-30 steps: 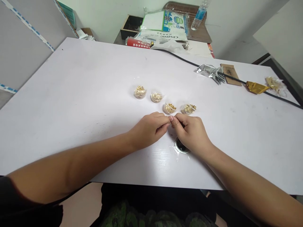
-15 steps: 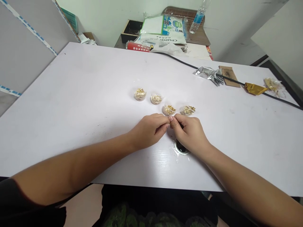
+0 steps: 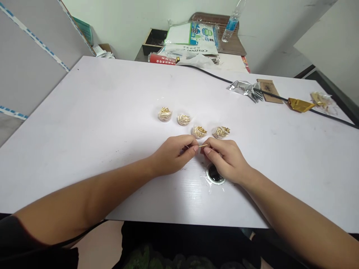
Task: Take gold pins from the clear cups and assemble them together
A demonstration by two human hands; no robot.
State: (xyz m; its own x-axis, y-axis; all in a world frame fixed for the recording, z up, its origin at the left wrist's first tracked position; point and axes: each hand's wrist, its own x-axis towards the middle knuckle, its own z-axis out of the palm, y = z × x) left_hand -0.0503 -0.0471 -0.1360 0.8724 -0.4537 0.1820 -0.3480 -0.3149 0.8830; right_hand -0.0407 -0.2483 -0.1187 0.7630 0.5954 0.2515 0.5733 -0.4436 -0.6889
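A thin gold-coloured pin point(image 3: 203, 145) spans the small gap between my two hands above the table. The thumb and forefinger of my left hand point(image 3: 176, 155) pinch its left part. My right hand point(image 3: 230, 158) has curled fingers at the pin's right end, which lies against its forefinger. Just beyond my fingers stand a small clear cup of short gold pieces point(image 3: 199, 132) and another heaped cup point(image 3: 221, 132). Farther back and left are a cup of gold pins point(image 3: 164, 114) and a similar cup point(image 3: 183, 119). A round dark dish with a pale rim point(image 3: 208, 175) lies under my right hand, partly hidden.
The white table point(image 3: 98, 123) carries a black cable point(image 3: 215, 77) along its far side. Silver foil point(image 3: 245, 89), brown card point(image 3: 269, 90), gold foil point(image 3: 300, 105) and a crumpled clear bag point(image 3: 322, 100) lie along it. Behind stands a water bottle point(image 3: 231, 25).
My fingertips have drawn slightly apart, and the gold pin now shows between them. The right thumb has moved off the left fingertips. More of the dark dish is visible.
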